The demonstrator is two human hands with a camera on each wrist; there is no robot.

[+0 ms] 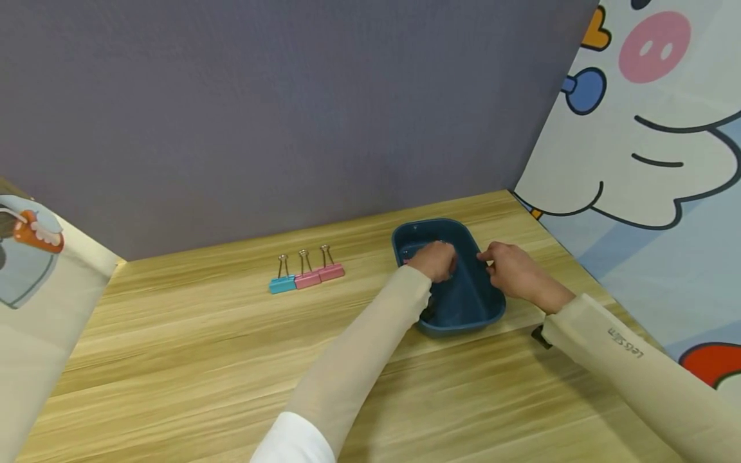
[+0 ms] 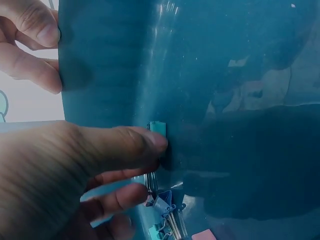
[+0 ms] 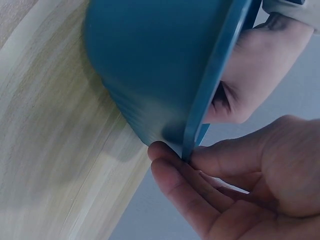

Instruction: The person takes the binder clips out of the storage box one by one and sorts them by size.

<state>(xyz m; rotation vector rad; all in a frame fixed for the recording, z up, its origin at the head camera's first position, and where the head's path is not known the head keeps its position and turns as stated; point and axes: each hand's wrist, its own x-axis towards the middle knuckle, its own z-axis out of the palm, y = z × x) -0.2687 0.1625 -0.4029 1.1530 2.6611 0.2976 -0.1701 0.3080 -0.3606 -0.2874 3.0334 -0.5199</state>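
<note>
My left hand reaches down inside a dark blue plastic bin. In the left wrist view its thumb and fingers pinch a teal binder clip. Below that clip, several more lie in the bin, among them a blue binder clip and a pink one, partly cut off by the frame. With thumb and fingertips my right hand pinches the bin's right rim. The right wrist view shows the rim between thumb and fingers.
Left of the bin, one blue binder clip and two pink binder clips stand in a row on the wooden table, handles up. A grey panel rises behind the table. A cartoon-printed wall borders the right side.
</note>
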